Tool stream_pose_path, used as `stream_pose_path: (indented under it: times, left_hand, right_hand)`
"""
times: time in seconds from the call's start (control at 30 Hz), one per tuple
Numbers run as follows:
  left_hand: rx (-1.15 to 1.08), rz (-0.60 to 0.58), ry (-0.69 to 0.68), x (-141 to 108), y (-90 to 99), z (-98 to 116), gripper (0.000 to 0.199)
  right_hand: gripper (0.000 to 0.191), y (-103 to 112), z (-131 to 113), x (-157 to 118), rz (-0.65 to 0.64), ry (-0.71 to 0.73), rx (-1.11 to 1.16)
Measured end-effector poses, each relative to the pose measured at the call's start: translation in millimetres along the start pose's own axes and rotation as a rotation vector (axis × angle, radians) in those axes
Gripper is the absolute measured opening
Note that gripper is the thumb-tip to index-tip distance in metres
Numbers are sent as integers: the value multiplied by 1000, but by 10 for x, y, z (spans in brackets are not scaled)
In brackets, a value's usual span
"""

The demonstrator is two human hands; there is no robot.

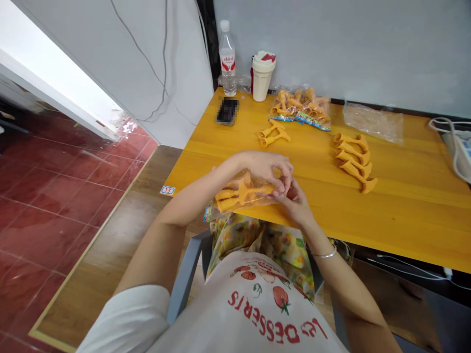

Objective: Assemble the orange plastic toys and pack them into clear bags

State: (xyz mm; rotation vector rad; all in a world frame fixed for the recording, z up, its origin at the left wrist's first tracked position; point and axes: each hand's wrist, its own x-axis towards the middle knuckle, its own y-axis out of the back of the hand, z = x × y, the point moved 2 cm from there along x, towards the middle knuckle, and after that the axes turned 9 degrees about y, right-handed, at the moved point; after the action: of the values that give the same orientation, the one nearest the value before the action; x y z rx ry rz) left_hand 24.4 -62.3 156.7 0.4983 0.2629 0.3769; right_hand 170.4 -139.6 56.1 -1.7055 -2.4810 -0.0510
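Note:
A clear plastic bag [253, 194] lies at the table's front edge with several orange-yellow plastic hammer-shaped pieces [228, 203] inside. One end of it has a colourful printed strip [208, 213], pointing left. My left hand [267, 169] reaches over the bag from above, thumb and forefinger pinched on its right end. From the right, my right hand [296, 200] pinches the same end, fingertips touching those of the left. The exact edge held is partly hidden by the fingers.
Loose hammer-shaped pieces [274, 133] lie beyond my hands, several more [355, 159] in a row at right. Filled bags [303, 109], a flat clear bag [373, 121], a phone [227, 111], a water bottle [228, 61] and a cup [262, 78] line the back. White cables [454, 147] lie far right.

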Motion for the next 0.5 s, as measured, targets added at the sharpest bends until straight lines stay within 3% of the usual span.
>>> stream_pose_path:
  times: [0.2, 0.33, 0.5]
  left_hand:
    - [-3, -24, 3, 65, -58, -12, 6]
    - [15, 11, 4, 62, -72, -69, 6]
    - [0, 77, 27, 7, -57, -217, 3]
  right_hand:
    - [51, -199, -63, 70, -287, -18, -45]
    - [29, -186, -94, 112, -460, 53, -154]
    - [33, -37, -80, 139, -484, 60, -218]
